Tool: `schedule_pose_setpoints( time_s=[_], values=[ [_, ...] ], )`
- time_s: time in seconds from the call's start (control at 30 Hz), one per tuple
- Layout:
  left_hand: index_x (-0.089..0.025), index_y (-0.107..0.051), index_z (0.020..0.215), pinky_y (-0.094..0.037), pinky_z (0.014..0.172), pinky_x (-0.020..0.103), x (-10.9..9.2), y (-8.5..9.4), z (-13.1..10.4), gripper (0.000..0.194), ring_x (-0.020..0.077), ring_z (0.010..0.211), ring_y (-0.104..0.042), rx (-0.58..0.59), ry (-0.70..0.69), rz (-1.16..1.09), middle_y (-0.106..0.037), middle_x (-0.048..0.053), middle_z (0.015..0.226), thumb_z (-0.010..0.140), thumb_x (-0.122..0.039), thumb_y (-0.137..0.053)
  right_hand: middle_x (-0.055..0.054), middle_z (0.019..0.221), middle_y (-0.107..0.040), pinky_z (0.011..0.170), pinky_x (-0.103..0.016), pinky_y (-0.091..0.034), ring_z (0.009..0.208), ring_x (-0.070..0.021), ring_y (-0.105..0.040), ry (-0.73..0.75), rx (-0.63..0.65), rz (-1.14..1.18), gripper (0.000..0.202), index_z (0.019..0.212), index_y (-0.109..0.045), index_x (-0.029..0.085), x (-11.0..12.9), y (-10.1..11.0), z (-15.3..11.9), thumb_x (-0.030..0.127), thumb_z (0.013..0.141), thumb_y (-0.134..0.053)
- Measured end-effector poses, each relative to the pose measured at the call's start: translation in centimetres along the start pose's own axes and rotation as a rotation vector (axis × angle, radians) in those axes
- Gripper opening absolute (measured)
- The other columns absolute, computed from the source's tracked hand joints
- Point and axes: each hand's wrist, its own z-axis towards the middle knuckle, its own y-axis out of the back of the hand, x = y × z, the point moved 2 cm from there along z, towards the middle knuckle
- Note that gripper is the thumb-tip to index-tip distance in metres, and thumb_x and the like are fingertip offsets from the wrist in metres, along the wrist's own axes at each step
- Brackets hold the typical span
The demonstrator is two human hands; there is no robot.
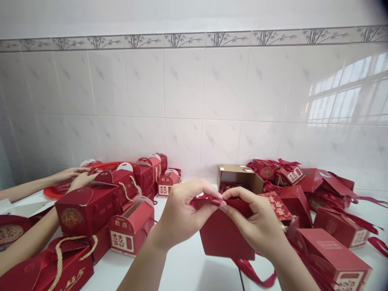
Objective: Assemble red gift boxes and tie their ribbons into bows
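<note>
Head view: the left hand [178, 214] and the right hand [262, 220] meet at the top of a red box [227, 238], in the lower middle of the picture. Both grips are closed, thumbs against fingertips, pinching a short piece of dark red ribbon [216, 201] between them, the tips of the two hands touching or nearly so. The box is over the white bench [184, 266], its plain front face slightly tilted; whether its underside touches the bench cannot be told. A loose ribbon end [260, 279] curves out below the box toward the right forearm.

To the left, red boxes stand close together, some stacked. The nearest one, a box with a twisted rope handle [60, 262], lies at the bottom left corner; a small box with a white label [131, 228] stands just beside the left forearm. Behind the stack, another person's hands [68, 176] reach to a red basket [54, 190]; what they hold is hidden.

To the right, more red boxes with ribbons lie in a loose heap, among them a large box [336, 250] near the right forearm. Beyond the hands, an open carton [241, 178] stands near the tiled wall [184, 89], which bears a bamboo-patterned border [184, 40].
</note>
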Motion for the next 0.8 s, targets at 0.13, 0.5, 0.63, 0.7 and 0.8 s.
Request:
schedule_pose_setpoints(
  time_s=[0.13,0.5,0.63,0.7,0.8],
  values=[
    [-0.018,-0.066,0.079,-0.052,0.061,0.021,0.2,-0.4,-0.1,0.016,0.0111,0.067,-0.063,-0.035,0.009,0.034,-0.069,0.000,0.073,0.075,-0.002,-0.065,-0.003,0.089,-0.072,0.068,-0.023,-0.053,0.079,-0.0162,-0.067,0.008,0.024,0.009,0.006,0.087,-0.065,0.021,-0.1,-0.1,0.0,0.022,0.084,-0.059],
    [-0.020,-0.063,0.077,-0.053,0.064,0.026,0.0,-1.0,-0.4,0.013,0.0117,0.065,-0.061,-0.176,-0.075,0.049,-0.067,0.000,0.073,0.077,-0.007,-0.067,-0.001,0.080,-0.072,0.067,-0.024,-0.053,0.076,-0.0164,-0.068,0.077,-0.059,0.077,0.009,0.085,-0.064,0.021,0.9,-0.9,-0.2,0.016,0.078,-0.061],
    [-0.019,-0.064,0.077,-0.052,0.064,0.026,0.0,-1.0,-0.4,0.010,0.0121,0.065,-0.062,-0.170,-0.055,0.013,-0.068,0.000,0.072,0.078,-0.009,-0.067,0.000,0.081,-0.072,0.068,-0.022,-0.053,0.075,-0.0146,-0.068,0.087,-0.068,0.083,0.008,0.085,-0.065,0.021,1.0,-0.8,-0.2,0.017,0.079,-0.061],
    [-0.018,-0.065,0.079,-0.052,0.065,0.025,-0.1,-1.0,-0.4,0.011,0.0115,0.066,-0.063,-0.163,-0.054,-0.008,-0.068,0.000,0.073,0.078,-0.008,-0.067,0.000,0.078,-0.072,0.065,-0.021,-0.052,0.071,-0.0138,-0.067,0.093,-0.080,0.078,0.008,0.083,-0.065,0.021,1.1,-0.7,-0.2,0.016,0.078,-0.061],
    [-0.018,-0.064,0.080,-0.052,0.065,0.024,-0.3,-1.2,-0.5,0.011,0.0110,0.068,-0.063,-0.150,-0.040,-0.028,-0.068,-0.001,0.073,0.079,-0.007,-0.067,0.001,0.073,-0.071,0.061,-0.022,-0.051,0.066,-0.0140,-0.066,0.104,-0.110,0.061,0.010,0.080,-0.065,0.020,1.1,-0.6,-0.3,0.013,0.074,-0.062]
  ],
)
